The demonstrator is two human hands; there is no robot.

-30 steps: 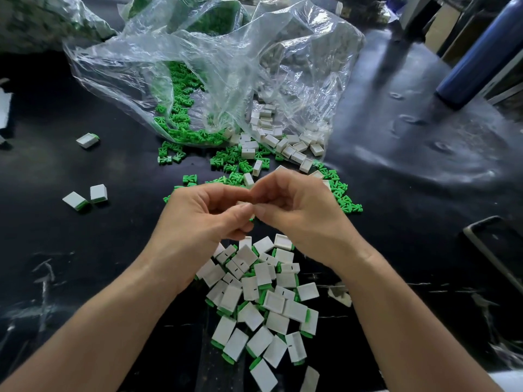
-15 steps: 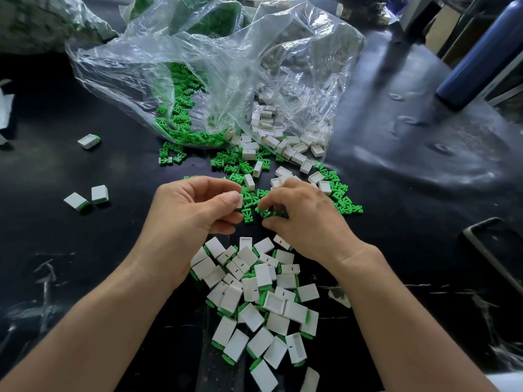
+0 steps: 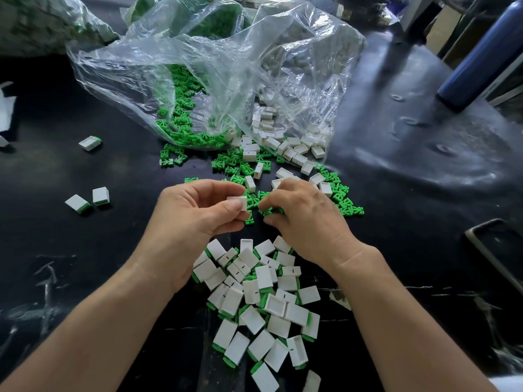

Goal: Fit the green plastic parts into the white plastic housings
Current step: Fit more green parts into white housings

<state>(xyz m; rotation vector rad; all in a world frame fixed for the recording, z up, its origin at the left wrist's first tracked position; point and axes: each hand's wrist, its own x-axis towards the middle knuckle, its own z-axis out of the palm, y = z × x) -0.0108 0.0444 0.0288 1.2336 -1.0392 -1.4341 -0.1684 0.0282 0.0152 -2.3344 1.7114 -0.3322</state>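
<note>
My left hand (image 3: 195, 213) pinches a small white housing (image 3: 237, 201) between thumb and forefinger, a little above the black table. My right hand (image 3: 305, 216) reaches down into the loose green parts (image 3: 346, 203), and its fingertips pinch one green part (image 3: 267, 211) at the heap's near edge. More loose white housings (image 3: 285, 154) lie beyond the hands, at the mouth of the clear plastic bag (image 3: 226, 75). Below my wrists spreads a pile of assembled white-and-green pieces (image 3: 260, 301).
Three assembled pieces (image 3: 90, 142) (image 3: 100, 196) (image 3: 77, 203) lie apart at the left. A dark blue bottle (image 3: 478, 63) leans at the top right. A phone's edge (image 3: 495, 253) shows at the right. More bagged parts (image 3: 36, 21) sit at the top left.
Both hands were pressed together a second ago. They have parted since: the right hand dropped to the green heap, and the left hand now shows a white housing in its fingertips.
</note>
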